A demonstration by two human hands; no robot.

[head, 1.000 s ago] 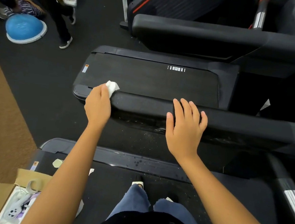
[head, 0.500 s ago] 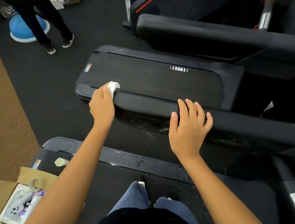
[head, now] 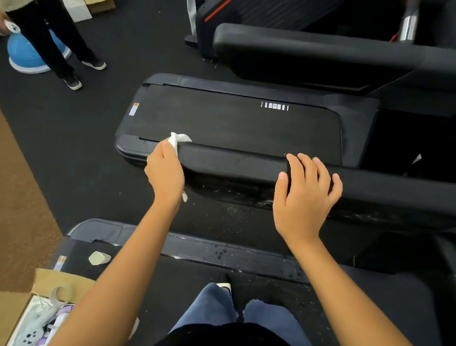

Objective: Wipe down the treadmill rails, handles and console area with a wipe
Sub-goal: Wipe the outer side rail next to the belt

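Note:
A long black padded treadmill rail runs across the middle of the view. At its left end my left hand grips a crumpled white wipe and presses it against the rail tip; a scrap of wipe hangs below my palm. Further right, my right hand rests on top of the same rail with its fingers spread and draped over the far edge. Beyond the rail lies the neighbouring treadmill's black belt.
I stand on a treadmill deck with wet spots on its side strip. An open cardboard box sits at lower left, a small pale object near it. A person stands by a blue balance dome at top left.
My left hand with the wipe has stayed at the rail's left end, shifting only slightly. The person at top left has walked in front of the blue dome.

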